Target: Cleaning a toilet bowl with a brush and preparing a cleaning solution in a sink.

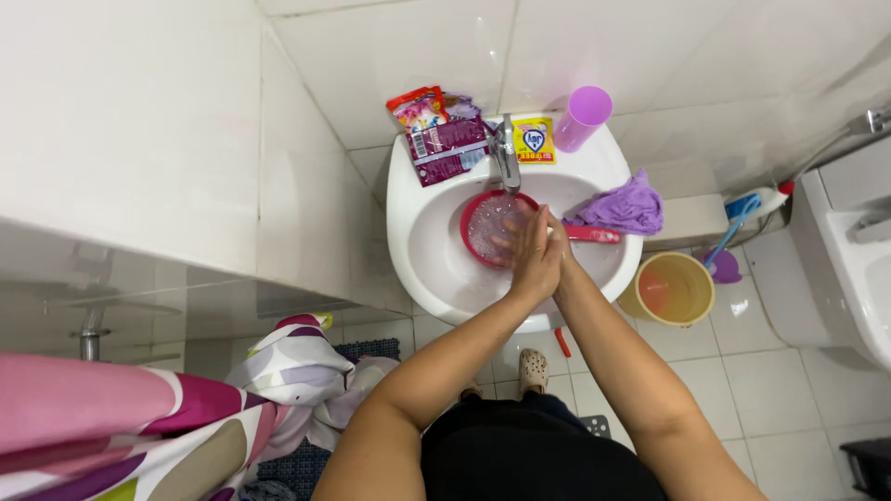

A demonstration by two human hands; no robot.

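Red round plastic dipper (492, 227), holding foamy water, sits in the bowl of the white ceramic sink (422, 241) directly under the metal tap (504, 153), where it can catch whatever runs down; its long red handle (594, 235) points right towards the sink's rim. Both hands are over the basin just right of the dipper, pressed palm to palm: the left hand (529, 255) lies on top with fingers stretched flat, and the right hand (557, 249) is mostly hidden behind it, so neither grips anything. Held over the bowl, drips fall into the sink. On the back ledge stand dark red and orange sachets (436, 134), a yellow packet (534, 139) and a lilac plastic cup (583, 116), close to the tap. A purple cloth (626, 206) drapes over the right rim. A yellow bucket (668, 288) stands on the tiled floor beside the sink.
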